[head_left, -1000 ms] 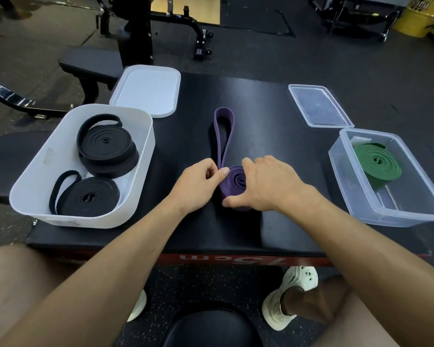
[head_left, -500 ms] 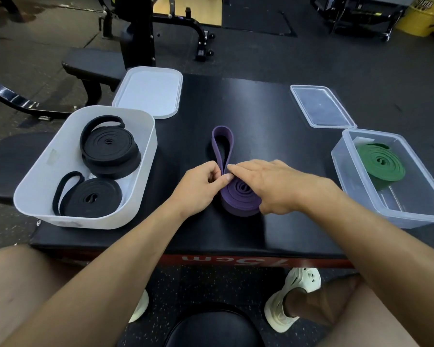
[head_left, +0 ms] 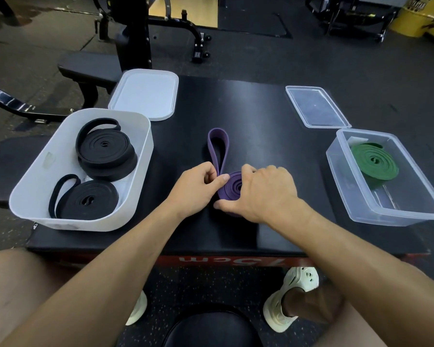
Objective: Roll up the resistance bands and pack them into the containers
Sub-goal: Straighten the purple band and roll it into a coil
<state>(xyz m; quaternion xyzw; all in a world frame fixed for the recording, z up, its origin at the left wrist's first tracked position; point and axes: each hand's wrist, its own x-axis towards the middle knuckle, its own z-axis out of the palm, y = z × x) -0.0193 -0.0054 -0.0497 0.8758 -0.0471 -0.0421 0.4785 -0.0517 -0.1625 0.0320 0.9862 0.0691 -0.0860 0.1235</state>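
A purple resistance band (head_left: 229, 190) lies partly rolled on the black padded platform (head_left: 261, 136); its loose loop stretches away from me. My right hand (head_left: 263, 194) curls over the coil, thumb at its near edge and fingers over its top. My left hand (head_left: 198, 189) pinches the band where the loose strip meets the coil. The white bin (head_left: 140, 161) on the left holds two rolled black bands (head_left: 105, 151). In the clear container (head_left: 356, 204) on the right sits a rolled green band (head_left: 373, 161).
A white lid (head_left: 145, 93) lies behind the white bin and a clear lid (head_left: 316, 106) behind the clear container. Gym benches and frames stand on the dark floor beyond the platform. My knees and shoes are below its near edge.
The loose purple loop has grown shorter as the coil gained turns. My right hand shifted its hold around the coil while my left stayed at the strip.
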